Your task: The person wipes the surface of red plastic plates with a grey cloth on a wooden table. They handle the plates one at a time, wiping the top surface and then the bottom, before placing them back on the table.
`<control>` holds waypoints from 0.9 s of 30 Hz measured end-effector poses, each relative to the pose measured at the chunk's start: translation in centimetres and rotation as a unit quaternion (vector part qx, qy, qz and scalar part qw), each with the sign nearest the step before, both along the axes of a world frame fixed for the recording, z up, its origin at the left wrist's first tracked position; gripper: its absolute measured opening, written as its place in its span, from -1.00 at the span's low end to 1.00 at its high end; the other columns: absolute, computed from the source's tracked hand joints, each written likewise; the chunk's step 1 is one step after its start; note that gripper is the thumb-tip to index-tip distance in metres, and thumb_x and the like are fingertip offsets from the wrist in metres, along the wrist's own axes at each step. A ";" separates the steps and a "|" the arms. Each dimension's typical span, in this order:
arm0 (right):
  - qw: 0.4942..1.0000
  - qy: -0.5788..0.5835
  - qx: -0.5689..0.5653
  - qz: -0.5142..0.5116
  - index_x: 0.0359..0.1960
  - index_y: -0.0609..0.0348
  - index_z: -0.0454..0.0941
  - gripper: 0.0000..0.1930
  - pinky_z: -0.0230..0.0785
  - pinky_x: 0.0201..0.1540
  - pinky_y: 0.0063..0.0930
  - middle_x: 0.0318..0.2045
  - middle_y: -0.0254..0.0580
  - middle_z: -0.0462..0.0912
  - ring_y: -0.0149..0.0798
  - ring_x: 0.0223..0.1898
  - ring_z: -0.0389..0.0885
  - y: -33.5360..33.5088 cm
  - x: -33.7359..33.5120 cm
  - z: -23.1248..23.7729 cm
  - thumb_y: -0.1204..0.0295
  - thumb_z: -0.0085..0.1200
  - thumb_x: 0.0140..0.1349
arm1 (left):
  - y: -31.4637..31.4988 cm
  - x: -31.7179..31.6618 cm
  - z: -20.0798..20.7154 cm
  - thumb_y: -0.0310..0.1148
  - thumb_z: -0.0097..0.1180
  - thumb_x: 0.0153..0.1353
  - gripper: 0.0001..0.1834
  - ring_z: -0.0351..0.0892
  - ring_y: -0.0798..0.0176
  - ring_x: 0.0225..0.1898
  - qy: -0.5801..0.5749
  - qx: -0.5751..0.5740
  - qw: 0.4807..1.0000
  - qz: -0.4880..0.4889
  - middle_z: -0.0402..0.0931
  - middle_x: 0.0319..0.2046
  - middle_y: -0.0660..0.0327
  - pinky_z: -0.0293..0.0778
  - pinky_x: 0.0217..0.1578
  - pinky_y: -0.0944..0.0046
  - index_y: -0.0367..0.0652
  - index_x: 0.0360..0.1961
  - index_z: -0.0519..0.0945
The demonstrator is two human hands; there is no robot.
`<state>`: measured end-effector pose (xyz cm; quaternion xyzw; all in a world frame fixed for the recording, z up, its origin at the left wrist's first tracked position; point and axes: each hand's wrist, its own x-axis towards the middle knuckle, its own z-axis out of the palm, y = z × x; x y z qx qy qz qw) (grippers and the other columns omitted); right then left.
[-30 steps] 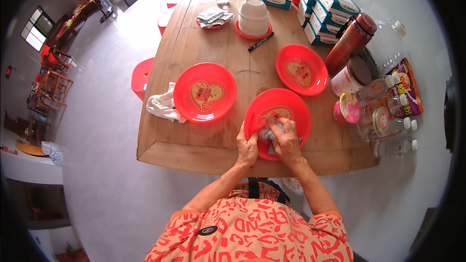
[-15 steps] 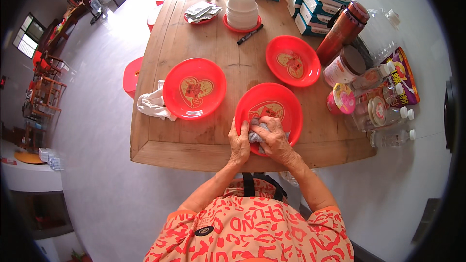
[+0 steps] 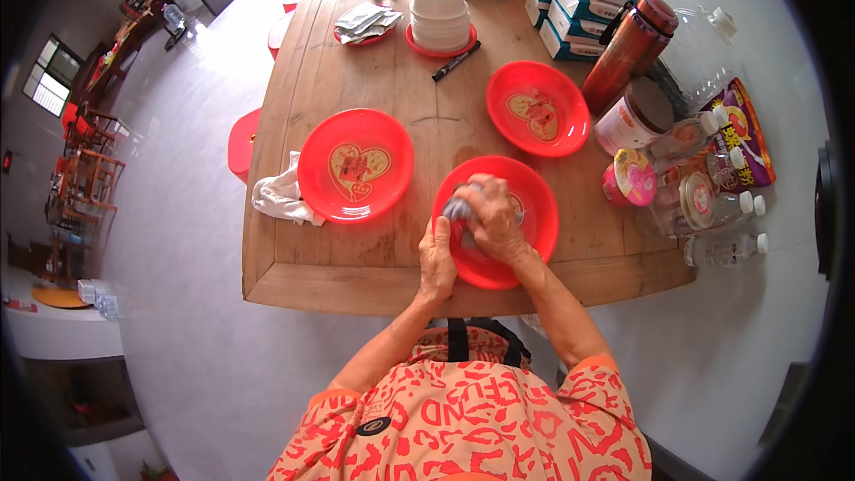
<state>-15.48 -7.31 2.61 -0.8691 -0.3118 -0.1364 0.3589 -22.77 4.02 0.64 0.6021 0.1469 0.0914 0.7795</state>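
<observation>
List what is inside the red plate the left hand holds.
Inside the red plate, the right hand holds a bunched grey cloth; a little gold print shows beside them. Whatever lies beneath hand and cloth is covered.

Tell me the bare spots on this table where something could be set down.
Bare wood shows mid-table between the left red plate, white bowls, upper-right red plate and held plate. More shows near the left corner, bordered by the left red plate, white cloth and left hand. The right side is crowded with bottles, a thermos and stacked teal-and-white packs.
</observation>
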 end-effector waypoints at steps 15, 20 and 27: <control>0.989 -0.114 -0.026 -0.091 -0.12 0.11 0.48 -0.67 0.29 0.05 -0.12 -0.04 -0.08 0.40 0.03 0.01 0.37 1.3 0.8 0.4 0.54 0.09 0.02 | 0.2 -0.1 0.5 -0.01 -0.33 0.47 -0.42 0.42 0.27 -0.08 0.038 0.118 0.992 -0.011 0.51 -0.12 0.10 0.34 0.03 0.25 -0.40 0.02 0.45; 0.967 -0.101 -0.026 -0.232 -0.10 0.12 0.47 -0.65 0.28 0.04 -0.09 -0.03 -0.04 0.38 0.04 -0.02 0.37 0.4 1.6 -0.5 0.54 0.11 0.00 | -0.1 -0.2 0.8 -0.01 -0.33 0.47 -0.40 0.42 0.24 -0.02 0.036 0.084 0.996 -0.005 0.52 -0.08 0.08 0.32 0.08 0.25 -0.41 0.07 0.44; 0.992 -0.118 0.026 0.024 -0.12 0.15 0.46 -0.66 0.29 0.05 -0.10 -0.05 0.00 0.39 0.07 -0.02 0.38 1.6 -0.1 0.4 0.54 0.13 -0.01 | 0.0 -0.1 0.4 -0.04 -0.31 0.48 -0.43 0.46 0.22 -0.01 -0.016 0.086 0.996 0.000 0.52 -0.03 0.05 0.36 0.05 0.26 -0.36 0.18 0.37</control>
